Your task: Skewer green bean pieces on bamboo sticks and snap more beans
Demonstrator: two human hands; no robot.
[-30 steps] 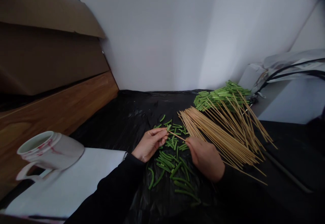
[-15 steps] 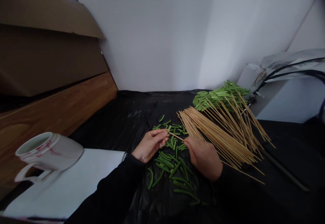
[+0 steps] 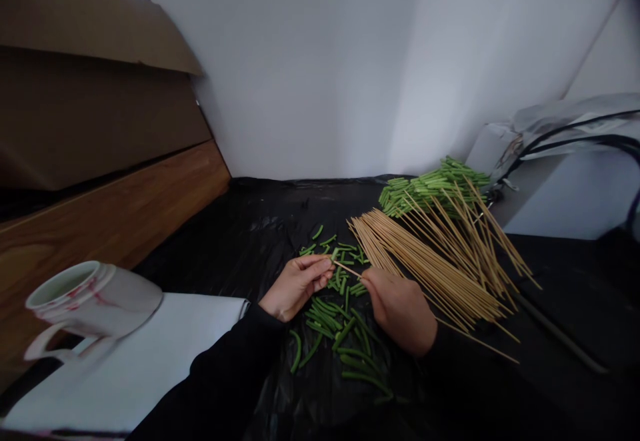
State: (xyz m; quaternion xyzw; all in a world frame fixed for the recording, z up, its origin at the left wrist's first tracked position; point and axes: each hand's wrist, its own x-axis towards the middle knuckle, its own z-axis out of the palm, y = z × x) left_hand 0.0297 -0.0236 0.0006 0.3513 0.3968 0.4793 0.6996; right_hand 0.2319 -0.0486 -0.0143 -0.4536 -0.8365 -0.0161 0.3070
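Observation:
Between thumb and fingers, my left hand pinches a short cut piece of green bean. A thin wooden skewer runs from that piece to my right hand, which is closed around it. The skewer's tip meets the bean; how far it goes in is hidden by my fingers. Below and between the hands lie many loose cut green pieces on black plastic sheeting. Just right of my right hand spreads a large bundle of bare skewers.
Behind the skewers is a heap of skewered green pieces. A white mug stands on a white pad at the left. Cardboard boxes rise at far left, a white box with cables at right. A wall closes off the back.
The two hands have barely moved; the gap between them along the skewer looks slightly smaller. The whole view has shifted a little.

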